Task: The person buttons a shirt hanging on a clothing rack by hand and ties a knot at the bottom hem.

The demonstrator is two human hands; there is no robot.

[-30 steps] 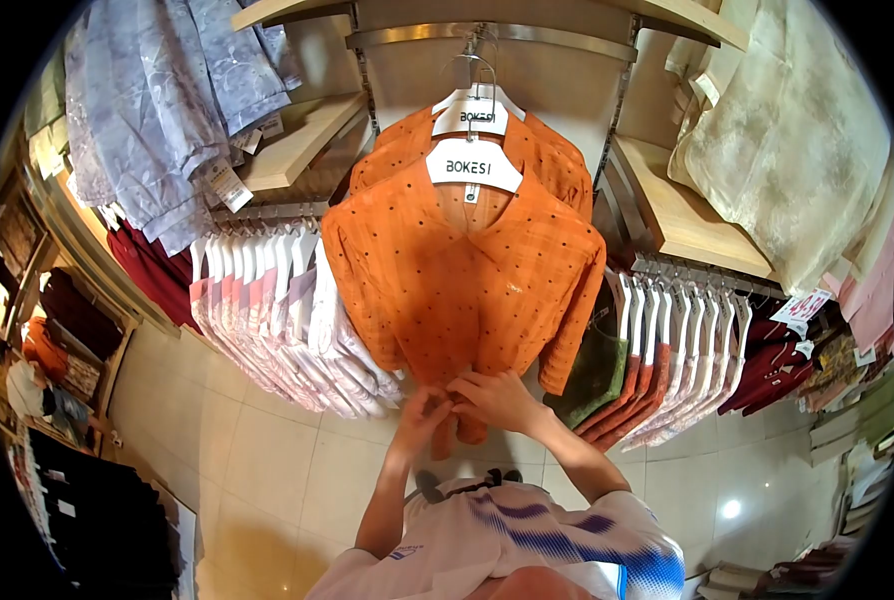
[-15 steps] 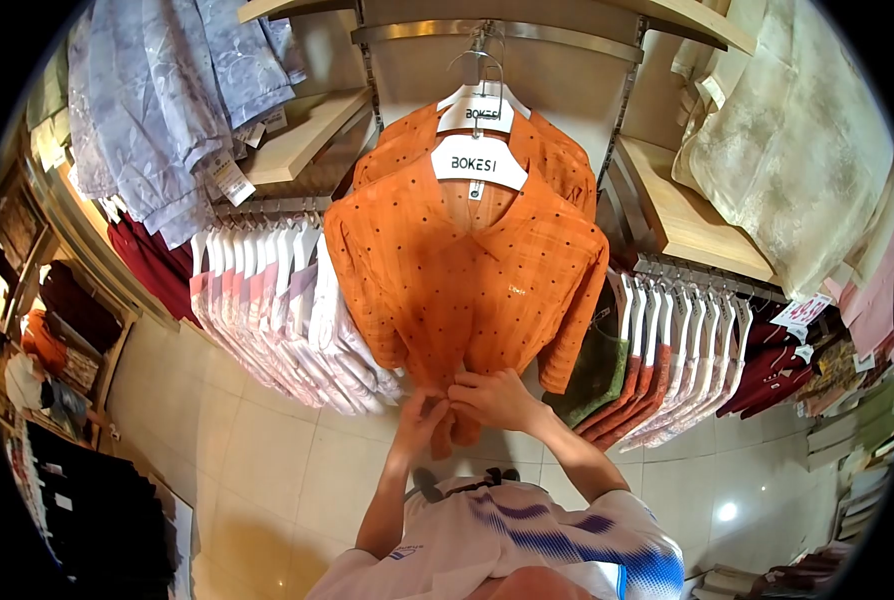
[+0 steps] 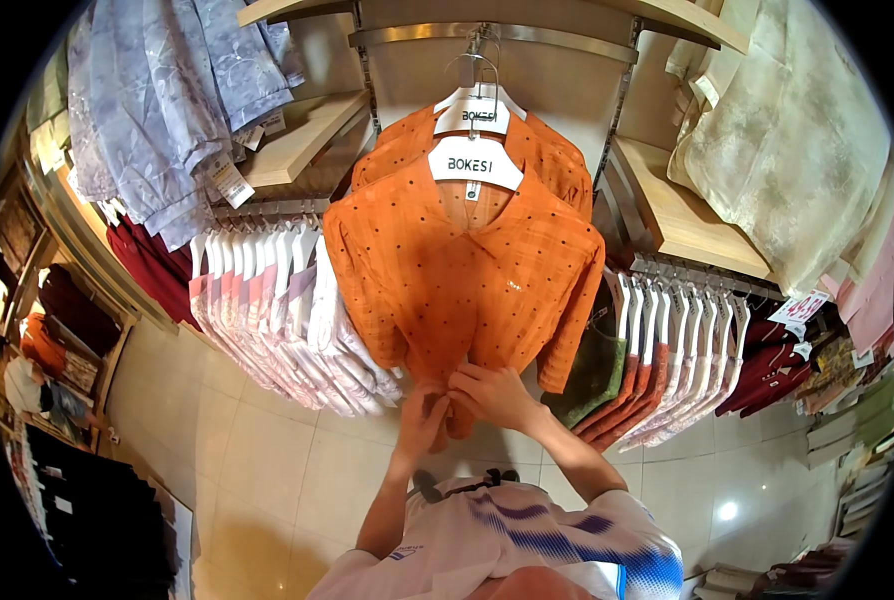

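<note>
An orange dotted shirt [image 3: 462, 275] hangs in front of me on a white hanger [image 3: 475, 163] marked BOKESI. A second orange shirt [image 3: 547, 150] hangs right behind it on the same rail. My left hand [image 3: 422, 418] and my right hand [image 3: 494, 395] are both closed on the shirt's bottom hem at the front placket, fingers pinching the cloth close together. The hem's lowest tip is partly hidden behind my hands.
A row of white and pink shirts [image 3: 277, 320] hangs at the left, another row [image 3: 677, 350] at the right. Lilac garments [image 3: 157, 110] hang upper left, cream ones [image 3: 787, 140] upper right. Wooden shelves [image 3: 682, 215] flank the display. Tiled floor [image 3: 257, 470] lies below.
My hands have shifted slightly up along the hem and drawn closer together; the shirt's bottom edge is now gathered more between them.
</note>
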